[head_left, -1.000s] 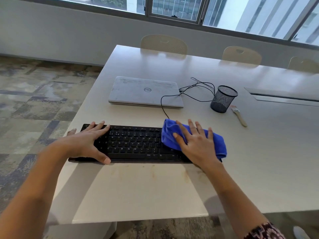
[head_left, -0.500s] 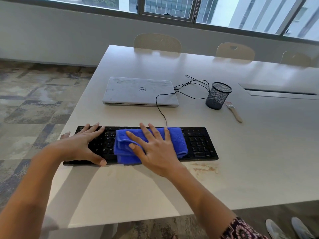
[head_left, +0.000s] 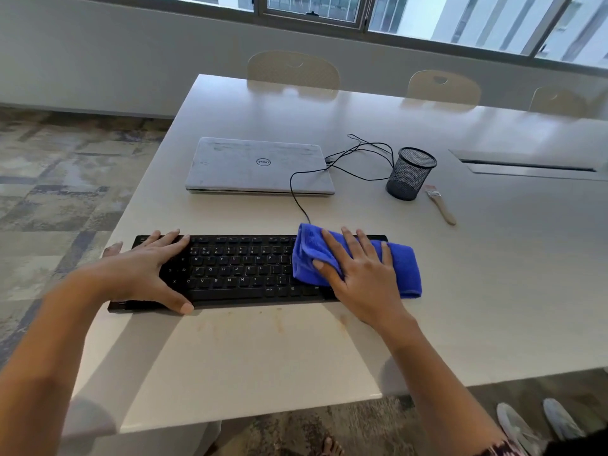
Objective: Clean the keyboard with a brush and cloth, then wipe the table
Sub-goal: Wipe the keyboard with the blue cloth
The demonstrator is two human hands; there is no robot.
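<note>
A person's view down onto a pale counter [head_left: 493, 291] that fills most of the frame. At centre lies a black keyboard [head_left: 237, 269], running left to right. The left hand [head_left: 144, 273] rests flat and open on the keyboard's left end, fingers spread over the keys, thumb at the near edge. The right hand [head_left: 358, 274] is pressed open-palmed, fingers spread, on a folded blue cloth [head_left: 401, 268] that covers the keyboard's right end; the thumb tucks against the cloth's left fold. The cloth hangs just past the keyboard's right edge onto the counter.

Above the keyboard, centre of the frame, sits a closed grey laptop [head_left: 256, 166]. A thin black cable [head_left: 296, 199] runs from the keyboard's far edge up beside the laptop and loops toward the right. Right of the laptop stands a black mesh cup [head_left: 409, 174], upright. Just beside it, at right, a small brush [head_left: 441, 205] with a wooden handle lies flat on the counter, well apart from both hands. Faint brownish smears mark the counter just below the keyboard. Chair backs [head_left: 292, 70] line the counter's far edge beneath windows at the top of the frame.
</note>
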